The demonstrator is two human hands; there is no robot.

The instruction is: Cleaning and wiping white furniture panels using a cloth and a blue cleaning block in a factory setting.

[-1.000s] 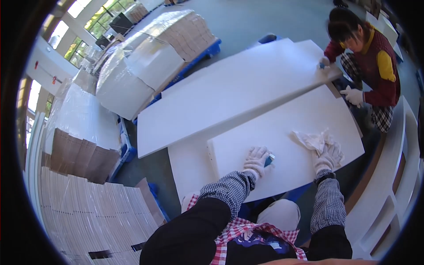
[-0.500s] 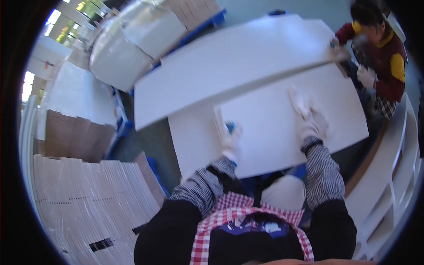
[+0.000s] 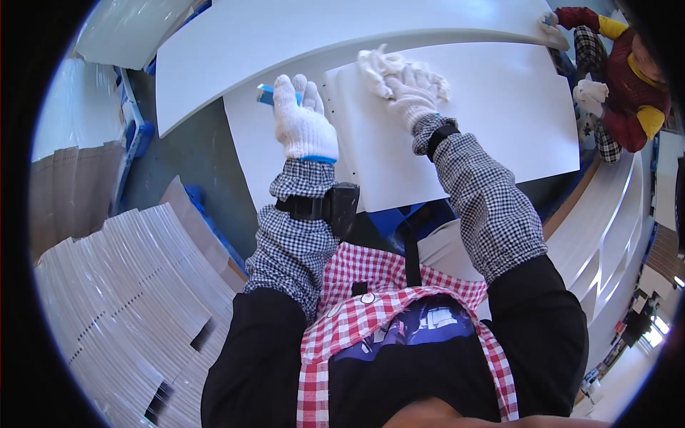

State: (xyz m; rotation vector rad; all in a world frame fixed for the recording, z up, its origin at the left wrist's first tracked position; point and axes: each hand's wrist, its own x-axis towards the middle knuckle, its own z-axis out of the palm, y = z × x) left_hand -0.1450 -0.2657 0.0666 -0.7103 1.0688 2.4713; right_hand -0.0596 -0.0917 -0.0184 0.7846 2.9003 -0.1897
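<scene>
A large flat white board [image 3: 506, 118] lies in front of me, with a row of small dark holes down its left edge. On its upper left part my right hand [image 3: 415, 96], in a white knit glove, presses a crumpled white cloth [image 3: 378, 70] against the surface. My left hand [image 3: 305, 123], gloved too, is raised left of the board's holed edge. A small blue tool with a pale end [image 3: 265, 93] is held in it and sticks out to the left. The fingers hide the rest of the tool, so its exact kind does not show.
Another long white board [image 3: 342, 32] lies beyond. A co-worker [image 3: 635, 78] crouches at the right with a white cloth [image 3: 591, 91]. Stacked white panels [image 3: 121, 285] stand at lower left, wrapped stacks [image 3: 78, 107] at upper left, and white shelf-like pieces [image 3: 606, 221] at right.
My right hand with the cloth has moved left across the board to its holed edge. My left hand has shifted left, off that edge, still with the blue tool. The view has tilted.
</scene>
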